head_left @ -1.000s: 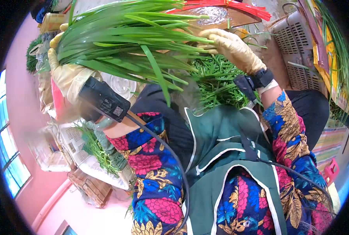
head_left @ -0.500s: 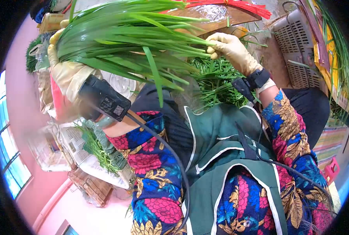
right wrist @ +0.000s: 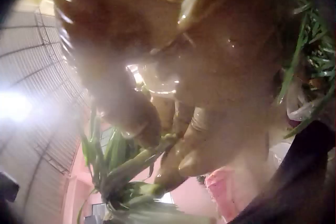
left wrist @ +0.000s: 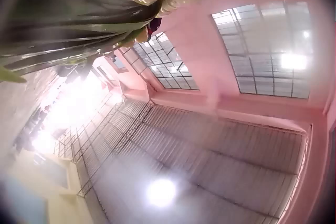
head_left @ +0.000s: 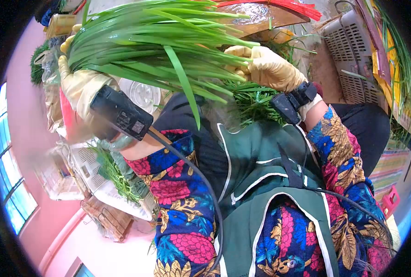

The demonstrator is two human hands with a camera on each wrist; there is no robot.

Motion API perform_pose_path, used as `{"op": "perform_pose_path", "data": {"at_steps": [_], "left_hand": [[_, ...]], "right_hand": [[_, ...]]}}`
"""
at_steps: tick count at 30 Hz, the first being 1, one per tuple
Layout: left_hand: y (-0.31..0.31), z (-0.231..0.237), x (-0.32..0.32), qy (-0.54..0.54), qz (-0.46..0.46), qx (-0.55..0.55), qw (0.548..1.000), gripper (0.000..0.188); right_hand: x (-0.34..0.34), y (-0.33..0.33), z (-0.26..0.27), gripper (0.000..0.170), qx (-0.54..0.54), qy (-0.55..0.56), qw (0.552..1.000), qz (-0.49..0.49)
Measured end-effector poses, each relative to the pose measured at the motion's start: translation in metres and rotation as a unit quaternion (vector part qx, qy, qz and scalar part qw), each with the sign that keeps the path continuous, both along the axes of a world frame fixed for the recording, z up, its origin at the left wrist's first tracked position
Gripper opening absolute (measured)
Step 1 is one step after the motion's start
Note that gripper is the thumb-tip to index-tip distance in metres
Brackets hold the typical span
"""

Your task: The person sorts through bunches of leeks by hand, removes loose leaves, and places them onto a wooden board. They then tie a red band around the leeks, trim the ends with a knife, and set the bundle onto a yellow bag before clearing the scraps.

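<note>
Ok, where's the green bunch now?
In the head view, the green bunch spans the upper left to centre, between the left hand, which holds one end, and the right hand, at its stem ends.

Seemingly a produce workshop (ribbed roof (left wrist: 220, 153) overhead): bunched greens (head_left: 154, 53), slatted crate (head_left: 348, 44).

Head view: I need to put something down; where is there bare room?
The brown ground between the right hand and the perforated basket looks bare. It is crowded between that hand and the left hand, with long green leaves, and just below the right hand, with heaped greens.
</note>
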State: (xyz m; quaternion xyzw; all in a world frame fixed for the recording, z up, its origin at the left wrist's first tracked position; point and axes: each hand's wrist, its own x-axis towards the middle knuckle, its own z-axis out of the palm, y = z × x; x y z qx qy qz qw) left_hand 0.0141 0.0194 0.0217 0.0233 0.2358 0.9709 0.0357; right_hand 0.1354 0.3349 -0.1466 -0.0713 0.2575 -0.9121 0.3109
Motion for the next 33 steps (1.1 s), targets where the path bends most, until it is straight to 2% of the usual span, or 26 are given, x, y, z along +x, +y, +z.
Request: {"op": "perform_pose_path", "data": {"at_steps": [3, 7, 8, 11, 17, 18, 21, 23, 24, 25, 27, 28, 29, 31, 32, 33], "left_hand": [[-0.001, 0.001, 0.002, -0.003, 0.020, -0.015, 1.000, 0.028], [0.001, 0.000, 0.002, -0.007, 0.043, -0.030, 0.999, 0.029], [0.001, -0.001, 0.000, -0.010, 0.049, -0.032, 0.998, 0.029], [0.002, -0.003, 0.000, -0.014, 0.064, -0.044, 0.997, 0.030], [0.000, -0.004, -0.002, -0.033, 0.111, -0.079, 0.990, 0.031], [-0.001, -0.003, -0.001, -0.038, 0.117, -0.091, 0.988, 0.031], [0.003, 0.003, 0.000, -0.048, 0.152, -0.118, 0.980, 0.031], [0.015, 0.007, 0.008, -0.027, 0.182, -0.095, 0.978, 0.024], [0.004, 0.003, 0.000, -0.026, 0.183, -0.084, 0.979, 0.025], [-0.014, -0.005, -0.011, -0.019, 0.181, -0.075, 0.980, 0.025], [-0.007, -0.006, -0.005, -0.010, 0.140, -0.046, 0.989, 0.025], [-0.011, -0.008, -0.001, 0.019, 0.064, -0.030, 0.997, 0.026], [-0.010, -0.007, 0.000, 0.029, 0.080, -0.060, 0.995, 0.026], [-0.002, -0.004, 0.003, 0.047, 0.111, -0.119, 0.985, 0.026], [0.004, 0.004, 0.014, 0.058, 0.029, -0.094, 0.993, 0.026], [0.004, 0.009, 0.014, 0.062, 0.022, -0.109, 0.992, 0.026]], "right_hand": [[0.002, 0.004, -0.001, 0.059, -0.006, -0.056, 0.998, 0.002], [0.005, 0.000, 0.001, 0.050, -0.012, -0.092, 0.993, -0.066], [0.003, 0.000, 0.003, 0.043, -0.041, -0.070, 0.995, -0.053], [0.004, 0.000, 0.002, 0.038, -0.033, -0.080, 0.994, -0.062], [0.003, 0.002, 0.003, 0.029, 0.078, -0.061, 0.995, -0.025], [0.005, 0.001, -0.005, 0.021, 0.132, -0.052, 0.988, -0.057], [0.005, 0.018, -0.032, 0.015, 0.293, 0.016, 0.956, -0.016], [0.011, 0.036, -0.055, 0.011, 0.410, 0.034, 0.911, 0.037], [0.012, 0.043, -0.070, 0.015, 0.618, 0.155, 0.766, 0.089], [0.011, 0.049, -0.078, 0.020, 0.778, 0.258, 0.558, 0.131], [0.010, 0.057, -0.079, 0.027, 0.721, 0.249, 0.645, -0.037], [0.010, 0.058, -0.079, 0.031, 0.683, 0.241, 0.680, -0.118], [0.001, 0.049, -0.060, 0.029, 0.564, 0.146, 0.800, -0.140], [-0.020, 0.036, -0.020, 0.032, 0.503, 0.156, 0.832, -0.171], [-0.026, 0.027, -0.003, 0.034, 0.452, 0.115, 0.868, -0.170], [-0.030, 0.017, 0.014, 0.035, 0.397, 0.074, 0.899, -0.168]]}}
